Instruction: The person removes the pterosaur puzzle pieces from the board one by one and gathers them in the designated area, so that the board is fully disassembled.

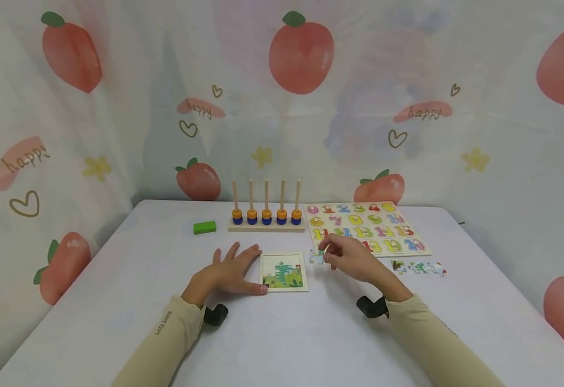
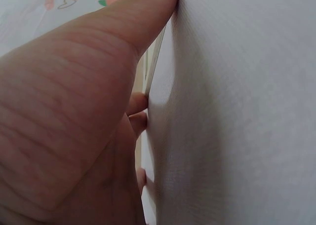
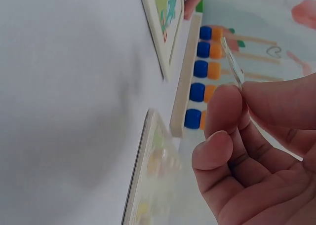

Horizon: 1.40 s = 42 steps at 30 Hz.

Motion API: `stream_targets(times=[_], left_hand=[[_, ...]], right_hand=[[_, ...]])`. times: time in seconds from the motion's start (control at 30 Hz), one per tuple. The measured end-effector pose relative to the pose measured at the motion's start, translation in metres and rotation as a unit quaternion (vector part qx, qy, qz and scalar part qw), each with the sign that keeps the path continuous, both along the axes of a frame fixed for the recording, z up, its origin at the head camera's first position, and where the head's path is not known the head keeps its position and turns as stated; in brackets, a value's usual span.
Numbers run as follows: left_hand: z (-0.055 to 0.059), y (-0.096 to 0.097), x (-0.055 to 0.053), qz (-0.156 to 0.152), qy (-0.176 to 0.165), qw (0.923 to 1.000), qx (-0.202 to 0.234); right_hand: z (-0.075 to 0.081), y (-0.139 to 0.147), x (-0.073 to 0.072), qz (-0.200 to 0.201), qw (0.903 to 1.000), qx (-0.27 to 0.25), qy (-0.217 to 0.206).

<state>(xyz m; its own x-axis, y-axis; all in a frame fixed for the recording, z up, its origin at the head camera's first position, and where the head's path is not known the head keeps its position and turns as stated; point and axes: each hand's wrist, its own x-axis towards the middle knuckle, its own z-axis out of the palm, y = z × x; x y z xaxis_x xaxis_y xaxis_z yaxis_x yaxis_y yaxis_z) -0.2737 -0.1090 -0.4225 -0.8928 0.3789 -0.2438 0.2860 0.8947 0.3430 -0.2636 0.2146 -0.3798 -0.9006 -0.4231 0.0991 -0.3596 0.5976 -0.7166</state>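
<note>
A square puzzle board (image 1: pixel 283 277) with a pale frame lies mid-table, a green dinosaur scene filling its lower part. My left hand (image 1: pixel 231 274) rests with spread fingers along the board's left side, the thumb at its lower left corner. To the right of the board, my right hand (image 1: pixel 352 258) pinches a jigsaw piece (image 1: pixel 316 257) between thumb and index finger. In the right wrist view that piece (image 3: pixel 232 62) appears edge-on, raised above the table. Most of the board is hidden behind the palm and thumb in the left wrist view.
Several loose jigsaw pieces (image 1: pixel 419 267) lie in a row on the right. Behind my right hand is a number peg puzzle (image 1: pixel 359 232). A wooden stacking rack (image 1: pixel 266 228) with orange and blue beads stands at the back, a green block (image 1: pixel 204 227) to its left.
</note>
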Motion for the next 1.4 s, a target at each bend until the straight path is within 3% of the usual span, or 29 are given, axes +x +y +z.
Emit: stream_targets(times=[0.6, 1.13, 1.4], left_hand=[[0.000, -0.002, -0.003, -0.007, 0.001, 1.0000, 0.000], [-0.002, -0.002, -0.004, -0.010, 0.001, 0.9999, -0.002], [-0.001, -0.002, -0.002, -0.008, -0.003, 1.0000, 0.002]], right_hand=[[0.009, 0.063, 0.012, -0.032, 0.9993, -0.020, -0.005], [0.016, 0.123, 0.024, -0.062, 0.9977, 0.016, -0.022], [0.013, 0.158, 0.024, -0.075, 0.9931, 0.042, -0.079]])
